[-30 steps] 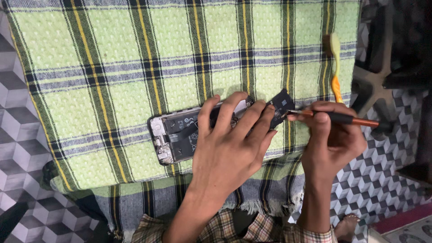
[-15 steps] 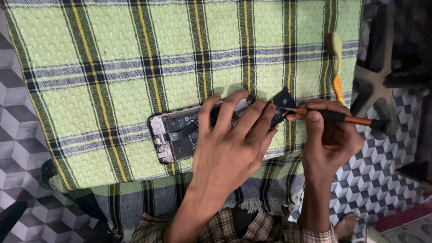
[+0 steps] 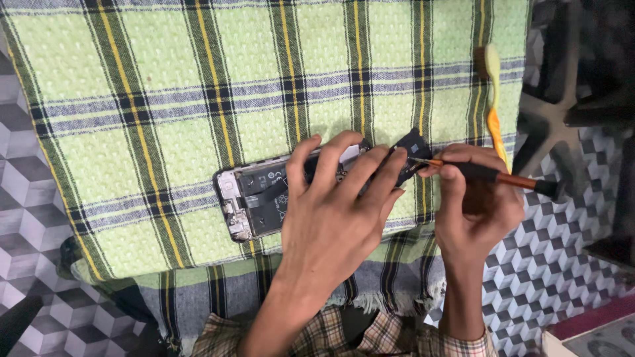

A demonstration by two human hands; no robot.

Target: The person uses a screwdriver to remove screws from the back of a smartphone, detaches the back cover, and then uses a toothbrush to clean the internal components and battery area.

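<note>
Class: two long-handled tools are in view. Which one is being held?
The thin orange-and-black screwdriver, gripped in the right hand; the yellow-and-orange toothbrush lies untouched on the green checked cloth.
</note>
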